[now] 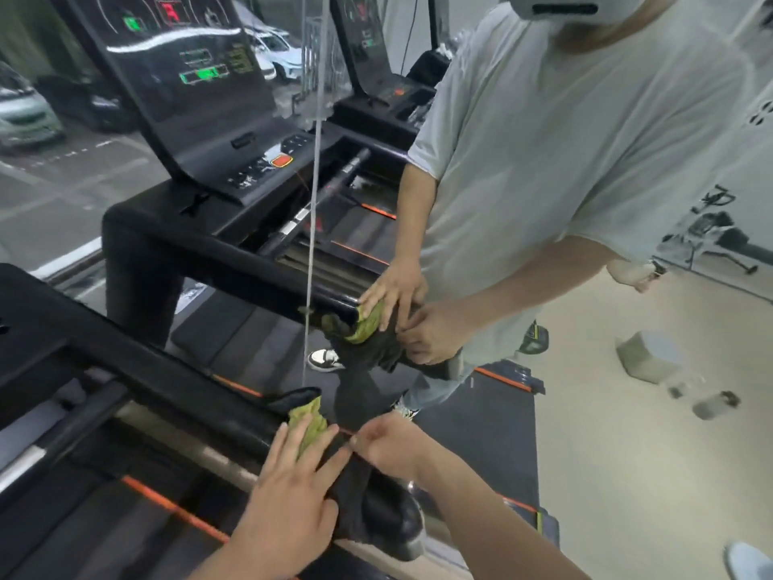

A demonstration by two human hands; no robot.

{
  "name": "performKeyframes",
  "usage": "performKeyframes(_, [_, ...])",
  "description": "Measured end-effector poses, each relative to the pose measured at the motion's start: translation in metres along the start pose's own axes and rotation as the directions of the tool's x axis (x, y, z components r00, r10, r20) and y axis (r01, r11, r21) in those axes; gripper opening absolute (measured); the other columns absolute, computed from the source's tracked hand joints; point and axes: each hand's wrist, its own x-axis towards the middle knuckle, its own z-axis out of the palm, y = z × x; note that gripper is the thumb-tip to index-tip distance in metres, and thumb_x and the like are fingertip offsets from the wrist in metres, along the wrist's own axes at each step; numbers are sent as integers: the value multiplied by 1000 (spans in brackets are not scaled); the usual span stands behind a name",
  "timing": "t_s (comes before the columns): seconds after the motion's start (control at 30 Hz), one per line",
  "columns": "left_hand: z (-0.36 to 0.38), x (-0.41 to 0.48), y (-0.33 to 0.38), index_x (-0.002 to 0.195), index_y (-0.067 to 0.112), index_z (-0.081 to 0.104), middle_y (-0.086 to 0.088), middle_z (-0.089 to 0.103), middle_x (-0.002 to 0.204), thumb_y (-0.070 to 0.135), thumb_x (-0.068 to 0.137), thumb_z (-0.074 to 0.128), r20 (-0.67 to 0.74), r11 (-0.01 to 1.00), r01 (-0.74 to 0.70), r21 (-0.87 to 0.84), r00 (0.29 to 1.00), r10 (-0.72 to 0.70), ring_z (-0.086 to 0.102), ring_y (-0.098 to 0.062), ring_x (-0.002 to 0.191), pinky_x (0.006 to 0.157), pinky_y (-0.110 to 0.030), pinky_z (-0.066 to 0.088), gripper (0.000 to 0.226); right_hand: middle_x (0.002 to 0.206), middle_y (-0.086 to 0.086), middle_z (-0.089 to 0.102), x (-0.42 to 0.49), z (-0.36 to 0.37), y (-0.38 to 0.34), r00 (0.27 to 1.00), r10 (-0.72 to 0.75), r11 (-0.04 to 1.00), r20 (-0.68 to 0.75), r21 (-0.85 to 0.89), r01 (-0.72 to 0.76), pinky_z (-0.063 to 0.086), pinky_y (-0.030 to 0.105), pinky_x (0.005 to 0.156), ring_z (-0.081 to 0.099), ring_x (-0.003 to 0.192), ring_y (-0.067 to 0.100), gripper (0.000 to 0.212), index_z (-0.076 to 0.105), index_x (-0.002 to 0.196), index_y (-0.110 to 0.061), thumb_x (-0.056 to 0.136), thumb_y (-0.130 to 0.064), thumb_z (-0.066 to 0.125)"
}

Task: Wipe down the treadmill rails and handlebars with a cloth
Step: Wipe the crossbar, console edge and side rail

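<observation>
A black treadmill handrail [167, 372] runs from the left edge down to its rounded end at bottom centre. A green and black cloth [313, 417] is draped over that end. My left hand [288, 491] lies flat on the cloth with fingers spread, pressing it onto the rail. My right hand [387, 445] pinches the cloth's dark edge just right of the rail end. The cloth hides the tip of the rail.
A glass pane straight ahead mirrors a person in a white T-shirt [543, 161], the same two hands and a treadmill console [188, 85]. Parked cars show through it at left. The belt deck with an orange stripe [167, 502] lies below the rail. Beige floor [627, 454] spreads to the right.
</observation>
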Motion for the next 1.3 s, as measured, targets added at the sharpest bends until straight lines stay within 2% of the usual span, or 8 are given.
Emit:
performKeyframes(0.17, [-17, 0, -70, 117, 30, 73, 1, 63, 134, 72, 89, 54, -22, 991, 83, 107, 996, -81, 48, -33, 139, 121, -56, 25, 54, 80, 4, 68, -5, -2, 7, 996, 85, 970, 6, 226, -84, 57, 35, 74, 61, 77, 17, 18, 73, 78, -14, 79, -29, 63])
performKeyframes(0.33, [-17, 14, -55, 98, 14, 70, -12, 67, 124, 44, 89, 46, -158, 901, 431, 44, 894, -420, 43, -45, 138, 123, -60, 21, 39, 82, 10, 60, -6, 1, 14, 991, 129, 910, 34, 393, -132, 41, 24, 56, 53, 73, 22, 13, 67, 87, -13, 98, -17, 63])
performKeyframes(0.57, [10, -18, -43, 145, 30, 54, 0, 49, 150, 29, 95, 59, -98, 964, -229, 139, 965, 243, 35, -34, 148, 123, -56, 26, 50, 61, 4, 54, -4, 4, 32, 986, 129, 941, -102, 328, -89, 41, 27, 58, 49, 60, 18, 27, 62, 66, -15, 92, -19, 63])
performKeyframes(0.77, [-4, 5, -46, 126, 15, 68, -11, 62, 135, 34, 100, 49, -263, 913, 407, 16, 883, -389, 41, -44, 139, 125, -56, 16, 38, 64, -1, 58, -10, 11, 51, 978, 125, 981, -169, 171, -96, 43, 29, 63, 50, 62, 14, 37, 68, 83, -5, 96, -39, 61])
performKeyframes(0.83, [13, 3, 2, 127, 18, 67, -10, 62, 135, 38, 99, 53, -238, 942, 336, -10, 914, -329, 43, -46, 134, 125, -59, 15, 37, 67, -3, 60, -10, 14, 57, 980, 143, 987, -142, 96, -130, 43, 28, 64, 51, 63, 13, 43, 68, 84, -5, 98, -44, 59])
performKeyframes(0.97, [11, -10, -14, 139, 31, 59, 1, 57, 138, 45, 104, 48, -125, 981, -194, 32, 973, 196, 48, -31, 132, 123, -54, 25, 39, 57, -8, 55, -16, 17, 66, 964, 203, 978, -172, 78, -192, 39, 17, 54, 49, 56, 9, 53, 62, 66, -15, 101, -54, 52])
performKeyframes(1.2, [-5, 17, -1, 112, 24, 73, -4, 66, 118, 44, 102, 45, -127, 959, 271, 81, 957, -260, 51, -40, 120, 119, -57, 26, 36, 65, 4, 64, -29, 25, 106, 872, 413, 729, -262, 669, -144, 51, 41, 66, 57, 64, 24, 49, 71, 81, -3, 100, -47, 60])
performKeyframes(1.3, [20, 16, 72, 124, 28, 68, -3, 63, 126, 50, 100, 48, -26, 1000, 10, 11, 1000, -10, 49, -40, 127, 121, -57, 26, 38, 63, -2, 66, -34, 24, 115, 874, 416, 695, -253, 708, -126, 52, 36, 66, 58, 62, 19, 40, 73, 81, -9, 101, -41, 60])
